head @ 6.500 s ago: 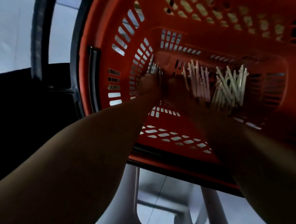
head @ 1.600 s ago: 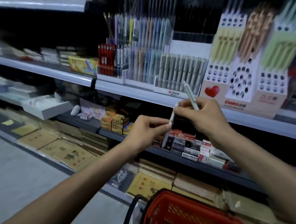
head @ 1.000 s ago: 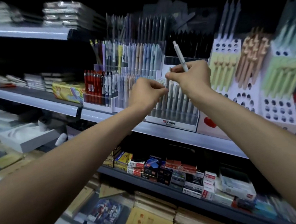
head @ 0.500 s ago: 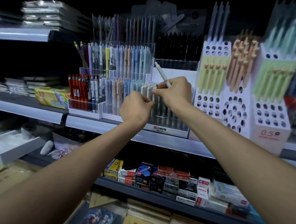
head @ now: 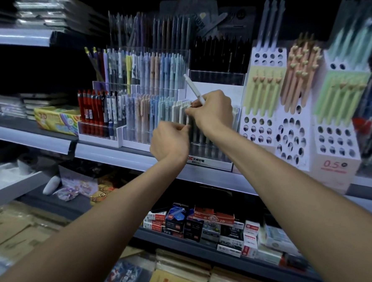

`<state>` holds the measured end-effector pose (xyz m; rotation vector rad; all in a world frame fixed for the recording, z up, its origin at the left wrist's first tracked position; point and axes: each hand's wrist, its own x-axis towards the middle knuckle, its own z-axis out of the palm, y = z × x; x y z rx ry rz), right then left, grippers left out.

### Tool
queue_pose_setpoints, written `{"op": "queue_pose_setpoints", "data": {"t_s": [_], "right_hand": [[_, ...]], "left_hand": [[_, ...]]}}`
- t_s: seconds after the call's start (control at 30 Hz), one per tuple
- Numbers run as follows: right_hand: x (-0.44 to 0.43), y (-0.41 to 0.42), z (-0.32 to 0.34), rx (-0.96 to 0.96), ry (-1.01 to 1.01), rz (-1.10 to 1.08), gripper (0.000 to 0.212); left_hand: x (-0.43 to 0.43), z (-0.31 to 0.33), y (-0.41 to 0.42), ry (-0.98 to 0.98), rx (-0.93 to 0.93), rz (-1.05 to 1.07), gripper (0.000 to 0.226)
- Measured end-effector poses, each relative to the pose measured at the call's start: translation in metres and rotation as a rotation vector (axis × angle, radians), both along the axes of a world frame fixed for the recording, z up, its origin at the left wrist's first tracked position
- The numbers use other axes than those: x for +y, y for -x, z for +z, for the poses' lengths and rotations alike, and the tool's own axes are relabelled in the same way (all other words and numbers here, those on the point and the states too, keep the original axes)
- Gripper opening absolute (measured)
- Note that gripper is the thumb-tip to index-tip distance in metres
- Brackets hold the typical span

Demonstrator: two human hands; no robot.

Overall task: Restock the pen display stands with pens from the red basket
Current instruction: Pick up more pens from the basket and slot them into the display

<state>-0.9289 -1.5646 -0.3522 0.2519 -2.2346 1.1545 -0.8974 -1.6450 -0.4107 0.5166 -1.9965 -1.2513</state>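
The right hand (head: 213,114) grasped a spare pen (head: 192,89) slanting above its fingers while it and the left hand (head: 169,142) pinched an upright pen (head: 188,119) between them, best kept vertical and lowered into the display stand (head: 210,152) slot directly beneath.

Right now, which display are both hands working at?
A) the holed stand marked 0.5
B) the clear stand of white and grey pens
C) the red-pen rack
B: the left hand and the right hand, which grips a white pen, meet at the clear stand, at its front row of white and grey pens.
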Motion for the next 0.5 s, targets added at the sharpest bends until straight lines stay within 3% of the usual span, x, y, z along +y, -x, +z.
{"op": "queue_pose_setpoints", "data": {"t_s": [0.2, 0.5], "right_hand": [[-0.0046, 0.0017, 0.0037, -0.021, -0.018, -0.018, 0.019], [-0.0027, 0.0022, -0.0023, -0.064, 0.046, -0.013, 0.021]], "left_hand": [[0.0051, -0.0010, -0.0002, -0.025, 0.023, 0.011, 0.027], [0.0021, -0.0057, 0.0006, 0.026, -0.013, 0.000, 0.021]]}}
